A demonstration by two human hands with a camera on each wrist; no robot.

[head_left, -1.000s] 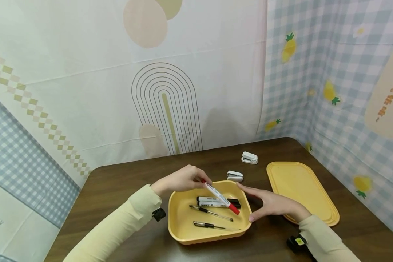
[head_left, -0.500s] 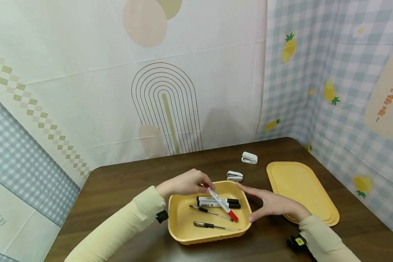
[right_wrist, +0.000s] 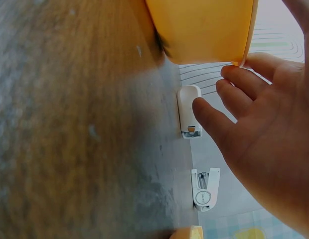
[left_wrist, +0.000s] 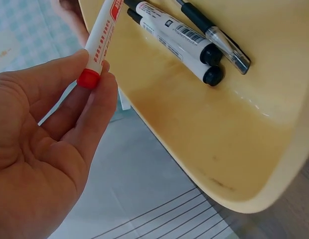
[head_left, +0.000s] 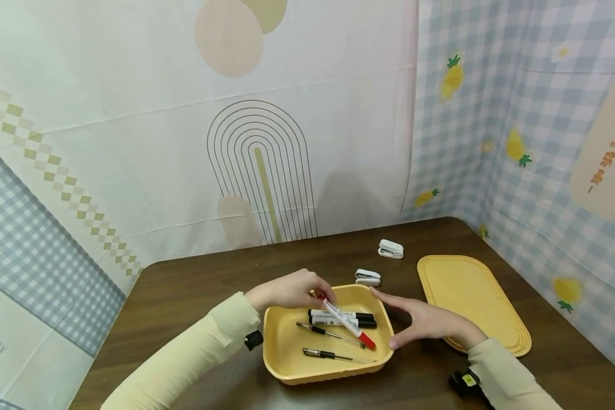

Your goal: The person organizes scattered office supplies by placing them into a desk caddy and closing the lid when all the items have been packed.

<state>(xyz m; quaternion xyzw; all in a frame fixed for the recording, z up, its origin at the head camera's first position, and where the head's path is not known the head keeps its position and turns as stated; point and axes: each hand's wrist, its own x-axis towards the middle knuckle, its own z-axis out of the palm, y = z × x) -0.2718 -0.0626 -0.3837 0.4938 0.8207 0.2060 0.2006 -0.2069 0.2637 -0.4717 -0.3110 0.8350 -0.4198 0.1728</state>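
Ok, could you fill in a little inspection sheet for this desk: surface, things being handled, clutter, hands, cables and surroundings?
Surface: brown wood-look table.
Things being handled: yellow box holding two black-capped markers and two pens; red-ended marker slants over the black-capped pair, contact unclear.
Clutter: two white staplers beyond the box; flat yellow lid to its right.
Hands: left hand pinches the red-ended marker; right hand spread at the box's right side.
Cables: nothing seen.
Surroundings: patterned cloths hang behind and beside the table.
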